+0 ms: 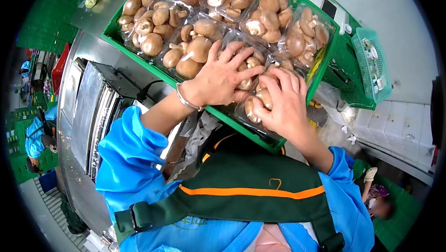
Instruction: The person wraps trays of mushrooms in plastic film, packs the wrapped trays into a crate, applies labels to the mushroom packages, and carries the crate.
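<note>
Clear-wrapped packs of brown mushrooms (199, 49) fill a green crate (158, 71) in front of me. My left hand (219, 79), with a bangle at the wrist, lies on a pack near the crate's front side, fingers spread across the wrap. To its right, my right hand (287, 105) curves over a mushroom pack (253, 109) in the near corner, thumb on one side and fingers on the other. The palms hide much of these two packs. Both packs sit inside the crate, beside each other.
A metal weighing or wrapping machine (100, 112) stands left on a steel counter (76, 163). A teal basket (371, 66) with small rolls hangs at right, near a dark phone-like object (329, 8). Another person in blue (35, 135) is at far left; a second person (378, 201) sits lower right.
</note>
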Motion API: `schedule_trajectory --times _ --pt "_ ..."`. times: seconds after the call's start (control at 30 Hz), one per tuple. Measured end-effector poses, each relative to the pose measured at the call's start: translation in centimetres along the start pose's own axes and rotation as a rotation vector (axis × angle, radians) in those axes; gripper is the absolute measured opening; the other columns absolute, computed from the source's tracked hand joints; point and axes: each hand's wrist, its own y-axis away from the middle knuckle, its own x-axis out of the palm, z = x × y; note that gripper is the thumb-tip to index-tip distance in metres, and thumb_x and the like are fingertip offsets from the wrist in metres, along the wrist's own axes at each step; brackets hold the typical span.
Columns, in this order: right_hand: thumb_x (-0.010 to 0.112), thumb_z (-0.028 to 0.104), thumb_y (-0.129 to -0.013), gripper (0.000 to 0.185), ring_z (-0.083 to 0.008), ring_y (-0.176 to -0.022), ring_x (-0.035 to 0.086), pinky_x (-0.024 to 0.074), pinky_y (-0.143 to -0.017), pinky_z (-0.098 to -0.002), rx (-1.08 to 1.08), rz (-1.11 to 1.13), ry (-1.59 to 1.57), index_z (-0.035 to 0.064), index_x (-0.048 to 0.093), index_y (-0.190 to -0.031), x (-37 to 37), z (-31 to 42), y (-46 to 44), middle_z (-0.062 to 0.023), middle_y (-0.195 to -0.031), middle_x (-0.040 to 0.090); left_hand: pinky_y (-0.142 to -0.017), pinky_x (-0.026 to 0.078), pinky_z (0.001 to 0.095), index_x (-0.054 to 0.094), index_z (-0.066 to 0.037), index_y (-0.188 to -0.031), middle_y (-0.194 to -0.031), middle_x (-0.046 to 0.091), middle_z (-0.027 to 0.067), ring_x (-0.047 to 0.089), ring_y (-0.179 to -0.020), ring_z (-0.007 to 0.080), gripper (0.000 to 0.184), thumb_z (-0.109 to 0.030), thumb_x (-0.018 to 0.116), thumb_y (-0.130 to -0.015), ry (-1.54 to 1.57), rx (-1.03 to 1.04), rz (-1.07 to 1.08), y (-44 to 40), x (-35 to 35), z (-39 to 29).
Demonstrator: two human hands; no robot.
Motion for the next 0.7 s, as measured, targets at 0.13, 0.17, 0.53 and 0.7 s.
schedule_trajectory --times 0.13,0.17,0.53,0.7 --pt "0.065 0.034 -0.071 0.056 -0.0348 -0.118 0.035 0.0257 -0.095 -0.0527 -0.01 0.112 0.001 0.0056 0.048 -0.116 -1.2 -0.1 0.4 -0.0181 -0.124 0.04 -0.1 0.02 0.0539 0.035 -0.025 -0.133 -0.136 0.032 0.0103 0.027 -0.127 0.0294 0.072 -0.05 0.062 -0.071 0.142 0.008 0.025 0.2 -0.5 1.6" --pt "0.065 0.036 -0.072 0.06 -0.0366 -0.12 0.033 0.0246 -0.095 -0.0542 -0.025 0.152 -0.02 0.0051 0.045 -0.12 -1.9 -0.1 0.7 -0.0198 -0.127 0.037 -0.1 0.02 0.0533 0.035 -0.024 -0.133 -0.136 0.032 0.01 0.027 -0.127 0.0293 0.072 -0.05 0.062 -0.071 0.147 0.012 0.005 0.3 -0.4 1.9" --pt "0.06 0.024 -0.077 0.065 -0.0406 -0.124 0.025 0.0181 -0.102 -0.0486 -0.216 0.108 -0.077 0.0016 0.032 -0.131 -3.2 1.0 2.1 -0.0226 -0.136 0.026 -0.092 0.032 0.0409 0.054 -0.012 -0.114 -0.114 0.051 0.0115 0.044 -0.11 0.028 0.043 -0.022 0.066 -0.074 0.425 -0.189 -0.454 7.1 -3.5 -2.9" --pt "0.063 0.021 -0.073 0.064 -0.0318 -0.123 0.036 0.0266 -0.102 -0.04 -0.815 1.097 -0.99 -0.0039 0.037 -0.127 -4.8 11.0 0.1 -0.0196 -0.13 0.041 -0.053 0.045 0.0257 0.059 -0.003 -0.09 -0.072 0.062 0.0042 0.055 -0.058 0.0088 0.017 -0.019 0.055 -0.087 1.0 -0.896 -0.636 20.0 0.2 -8.3"
